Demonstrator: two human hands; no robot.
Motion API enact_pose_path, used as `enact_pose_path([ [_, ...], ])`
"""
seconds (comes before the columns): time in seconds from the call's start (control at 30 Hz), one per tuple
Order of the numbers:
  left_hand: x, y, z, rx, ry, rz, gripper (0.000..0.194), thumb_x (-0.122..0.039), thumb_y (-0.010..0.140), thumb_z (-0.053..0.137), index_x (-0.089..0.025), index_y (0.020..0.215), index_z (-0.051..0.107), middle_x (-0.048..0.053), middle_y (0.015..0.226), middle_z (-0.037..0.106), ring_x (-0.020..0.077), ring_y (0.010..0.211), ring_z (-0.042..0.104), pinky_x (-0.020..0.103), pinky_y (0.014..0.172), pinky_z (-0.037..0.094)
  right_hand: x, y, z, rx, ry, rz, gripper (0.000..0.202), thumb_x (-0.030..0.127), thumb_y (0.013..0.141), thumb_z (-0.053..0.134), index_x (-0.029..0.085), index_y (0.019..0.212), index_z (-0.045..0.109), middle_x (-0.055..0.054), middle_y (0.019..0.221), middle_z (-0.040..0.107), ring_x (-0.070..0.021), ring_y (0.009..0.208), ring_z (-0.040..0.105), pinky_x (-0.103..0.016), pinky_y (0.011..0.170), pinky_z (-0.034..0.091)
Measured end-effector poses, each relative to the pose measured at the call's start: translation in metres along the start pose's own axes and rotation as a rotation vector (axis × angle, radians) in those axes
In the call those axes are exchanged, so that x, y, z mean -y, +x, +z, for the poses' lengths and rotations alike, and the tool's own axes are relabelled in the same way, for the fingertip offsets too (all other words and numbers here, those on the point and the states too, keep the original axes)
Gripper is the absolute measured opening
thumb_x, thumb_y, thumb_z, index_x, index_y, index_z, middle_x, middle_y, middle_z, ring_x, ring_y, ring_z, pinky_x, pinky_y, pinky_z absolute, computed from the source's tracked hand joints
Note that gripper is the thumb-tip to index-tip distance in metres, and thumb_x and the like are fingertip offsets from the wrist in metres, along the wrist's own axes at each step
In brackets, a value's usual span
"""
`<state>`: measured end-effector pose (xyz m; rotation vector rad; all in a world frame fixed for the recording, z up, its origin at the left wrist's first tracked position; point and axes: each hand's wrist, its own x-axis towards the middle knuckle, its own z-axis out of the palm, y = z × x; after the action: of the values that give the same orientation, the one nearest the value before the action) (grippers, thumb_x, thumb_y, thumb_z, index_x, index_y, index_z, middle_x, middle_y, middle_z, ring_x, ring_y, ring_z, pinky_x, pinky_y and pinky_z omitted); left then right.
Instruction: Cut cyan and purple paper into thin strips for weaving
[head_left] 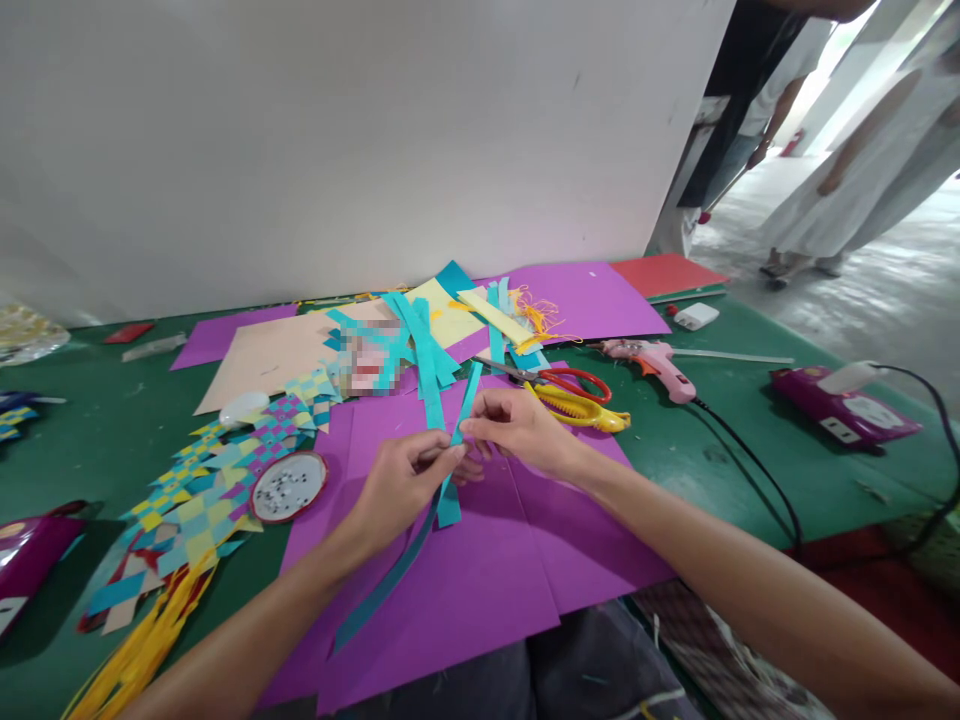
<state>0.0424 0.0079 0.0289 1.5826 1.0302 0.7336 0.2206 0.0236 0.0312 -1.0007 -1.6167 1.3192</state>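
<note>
Between my two hands runs a long teal paper strip [390,583], its lower end curving down to the left over purple sheets [465,610]. My left hand [409,475] pinches the strip near its middle. Close beside it, my right hand [510,425] grips the same strip with thumb and forefinger, and the strip's upper end sticks up past the fingers. Other teal strips [431,350] lie crossed just behind my hands, and one flat piece [448,508] rests under them.
Red-handled scissors [577,382] and yellow-handled scissors [585,408] lie right of centre, before a pink glue gun [652,365] with its cord. At left are a dish of small beads [289,487] and woven paper pieces [210,490]. People stand beyond the table at upper right.
</note>
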Motion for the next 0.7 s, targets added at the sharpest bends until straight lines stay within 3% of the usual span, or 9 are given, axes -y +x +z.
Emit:
enact_pose_path([
  [0.13,-0.0010,-0.0002,0.0008,0.003,-0.010,-0.007,0.018,-0.031,0.084,0.058,-0.017,0.072,0.059,0.004,0.073,0.075,0.0205,0.071,0.072,0.030,0.073,0.058,-0.0008,0.0012,-0.0021,0.095,-0.005,0.033,0.016,0.024,0.078,0.061,0.016,0.067,0.053,0.004,0.055,0.054,-0.0076,0.050,0.049,-0.020,0.048,0.035],
  [0.43,0.0044,-0.0011,0.0020,0.036,-0.003,-0.052,0.020,-0.034,0.085,0.058,-0.016,0.077,0.062,0.005,0.077,0.076,0.0209,0.073,0.072,0.031,0.074,0.058,-0.0027,0.0016,-0.0047,0.017,-0.083,0.060,0.013,0.020,0.078,0.059,0.016,0.067,0.053,0.003,0.055,0.057,-0.0089,0.051,0.052,-0.021,0.048,0.037],
  [0.7,0.0039,-0.0006,0.0013,0.011,0.025,-0.015,0.022,-0.033,0.085,0.057,-0.016,0.073,0.061,0.005,0.075,0.075,0.0217,0.071,0.072,0.031,0.071,0.058,-0.0023,0.0024,-0.0072,0.124,-0.097,0.038,0.012,0.021,0.079,0.059,0.015,0.069,0.055,0.002,0.060,0.057,-0.0094,0.055,0.053,-0.022,0.052,0.039],
])
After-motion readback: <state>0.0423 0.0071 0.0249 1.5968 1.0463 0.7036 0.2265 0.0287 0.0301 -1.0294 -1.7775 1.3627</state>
